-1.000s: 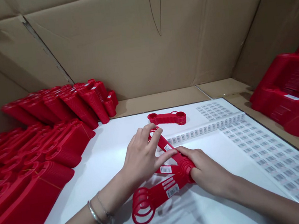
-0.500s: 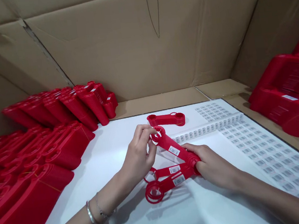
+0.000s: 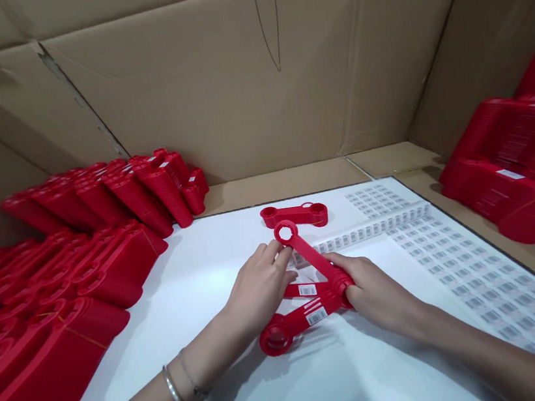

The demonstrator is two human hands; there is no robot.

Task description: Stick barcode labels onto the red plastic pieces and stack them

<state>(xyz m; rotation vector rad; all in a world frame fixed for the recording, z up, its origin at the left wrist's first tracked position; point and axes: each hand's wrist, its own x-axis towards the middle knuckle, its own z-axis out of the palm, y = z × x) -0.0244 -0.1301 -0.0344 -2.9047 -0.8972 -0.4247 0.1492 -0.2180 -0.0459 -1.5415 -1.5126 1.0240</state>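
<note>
My right hand (image 3: 375,288) grips the joined end of a fanned set of flat red plastic strips (image 3: 307,253) with rings at their ends. The topmost strip points up and away and shows no label. Lower strips (image 3: 289,329) in the fan carry white barcode labels (image 3: 317,315). My left hand (image 3: 259,287) has its fingers curled at the free end of a labelled strip (image 3: 307,290), between the top strip and the lower ones. That strip's ring is hidden behind the hand.
Behind the hands lies a red bundle (image 3: 296,215) on the white board (image 3: 196,256). Barcode sticker sheets (image 3: 469,272), with a curled edge, cover the right side. Stacked red bundles stand left (image 3: 109,267) and right (image 3: 513,194). Cardboard walls (image 3: 213,89) enclose the back.
My left hand has moved down from the ring of the labelled strip on top, and that strip has swung toward the lower ones. An unlabelled strip now shows on top.
</note>
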